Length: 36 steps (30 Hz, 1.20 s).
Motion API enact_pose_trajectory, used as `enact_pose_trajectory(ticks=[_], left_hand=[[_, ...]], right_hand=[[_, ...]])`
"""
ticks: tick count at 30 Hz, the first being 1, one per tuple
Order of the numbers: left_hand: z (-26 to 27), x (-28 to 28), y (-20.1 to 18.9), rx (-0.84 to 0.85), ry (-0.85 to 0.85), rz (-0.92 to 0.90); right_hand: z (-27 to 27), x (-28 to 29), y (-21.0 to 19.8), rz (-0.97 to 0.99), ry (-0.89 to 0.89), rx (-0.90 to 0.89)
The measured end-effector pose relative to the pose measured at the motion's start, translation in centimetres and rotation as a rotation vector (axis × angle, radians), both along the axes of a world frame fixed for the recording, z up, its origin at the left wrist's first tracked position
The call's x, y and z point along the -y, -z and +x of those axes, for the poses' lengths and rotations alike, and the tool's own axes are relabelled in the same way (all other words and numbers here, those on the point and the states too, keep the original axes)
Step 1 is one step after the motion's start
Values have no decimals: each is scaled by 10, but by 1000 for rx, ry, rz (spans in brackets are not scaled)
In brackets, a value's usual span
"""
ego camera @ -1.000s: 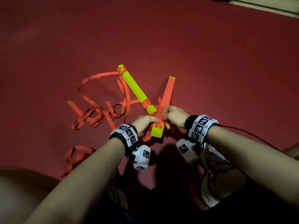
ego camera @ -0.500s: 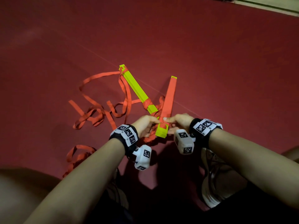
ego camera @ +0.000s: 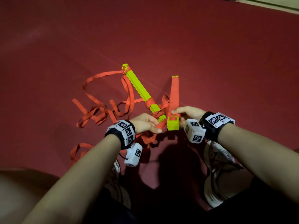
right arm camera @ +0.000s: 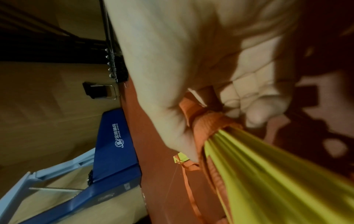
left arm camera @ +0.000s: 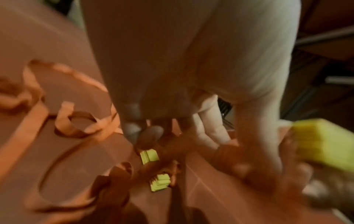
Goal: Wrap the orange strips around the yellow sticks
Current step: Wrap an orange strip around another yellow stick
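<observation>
While the right hand [ego camera: 188, 112] pinches the orange-wrapped, stiff yellow plastic stick bundle [ego camera: 174, 101] near its bare lower end | left hand [ego camera: 144, 124] pinches the limp, light flat orange fabric strip [ego camera: 159, 126] beside it over the red floor [ego camera: 226, 62] | likely slack-prone: hold strip near bundle, keep taut.

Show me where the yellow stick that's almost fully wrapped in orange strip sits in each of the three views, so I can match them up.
Head: the wrapped stick stands right of centre, its bare yellow near end by the right hand.
Left wrist: only its blurred yellow end shows at the right edge.
Right wrist: it fills the lower right, running from the hand toward the camera.
Shared landmark: the bare stick lying on the red floor.
</observation>
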<state>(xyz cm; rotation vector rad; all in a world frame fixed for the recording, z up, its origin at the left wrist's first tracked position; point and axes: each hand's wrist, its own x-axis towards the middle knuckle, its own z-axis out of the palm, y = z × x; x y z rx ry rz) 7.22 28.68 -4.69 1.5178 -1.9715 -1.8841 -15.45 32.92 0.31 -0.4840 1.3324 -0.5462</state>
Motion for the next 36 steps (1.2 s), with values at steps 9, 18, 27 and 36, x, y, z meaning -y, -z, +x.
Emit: enact_pose_trajectory(ticks=[9,18,27,36], left_hand=[[31,-16,11,419,400,-18],[-11,-10,-17,2,-152,-359],[-42,-36,-4,19,-43,-365],[23,-17,17,585,-488,-260]], right_hand=[[-8,13,-32,-150,135,96],[-4,14,-36,-115,148,95],[-5,13,-39,-79,222,160],[-3,24,-42,-120,276,247]])
